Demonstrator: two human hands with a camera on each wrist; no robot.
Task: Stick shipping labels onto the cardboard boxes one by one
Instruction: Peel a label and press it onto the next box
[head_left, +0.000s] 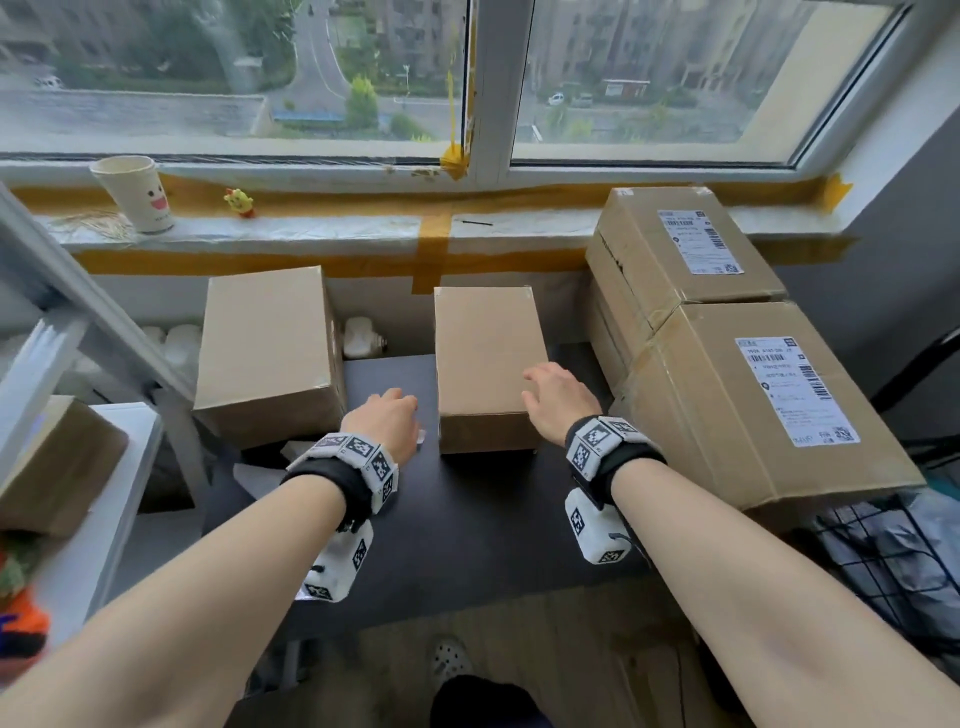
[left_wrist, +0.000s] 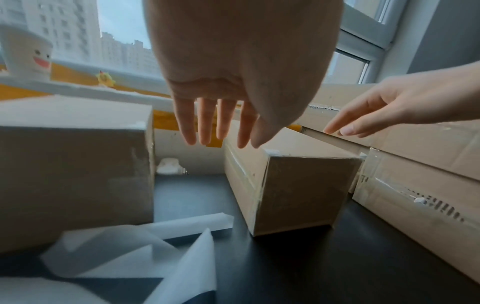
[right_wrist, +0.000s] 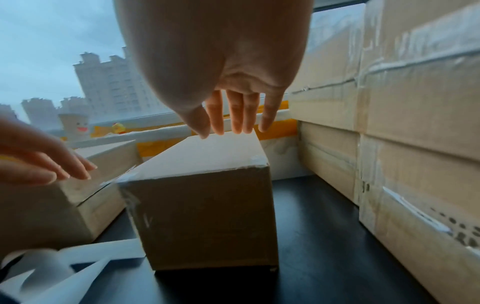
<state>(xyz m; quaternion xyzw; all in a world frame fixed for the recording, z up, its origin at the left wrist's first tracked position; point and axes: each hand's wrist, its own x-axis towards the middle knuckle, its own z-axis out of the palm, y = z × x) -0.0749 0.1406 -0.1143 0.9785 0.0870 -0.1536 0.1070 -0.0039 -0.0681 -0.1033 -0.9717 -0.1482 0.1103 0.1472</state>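
Observation:
Two plain cardboard boxes with no label stand on the dark table (head_left: 467, 519): a left box (head_left: 267, 353) (left_wrist: 72, 174) and a middle box (head_left: 485, 358) (left_wrist: 298, 189) (right_wrist: 205, 216). My left hand (head_left: 389, 415) (left_wrist: 221, 139) hovers between them with straight fingers and holds nothing. My right hand (head_left: 556, 395) (right_wrist: 228, 127), also open and holding nothing, reaches over the middle box's right near part; I cannot tell whether it touches. Two big boxes (head_left: 685, 244) (head_left: 753, 400) at the right carry white shipping labels (head_left: 698, 241) (head_left: 795, 389).
Loose white backing strips (left_wrist: 130, 246) (right_wrist: 64, 273) lie on the table near the left box. A paper cup (head_left: 136, 195) and a yellow toy (head_left: 240, 202) stand on the windowsill. A metal shelf frame (head_left: 78, 322) is at the left, a wire basket (head_left: 883, 561) at the right.

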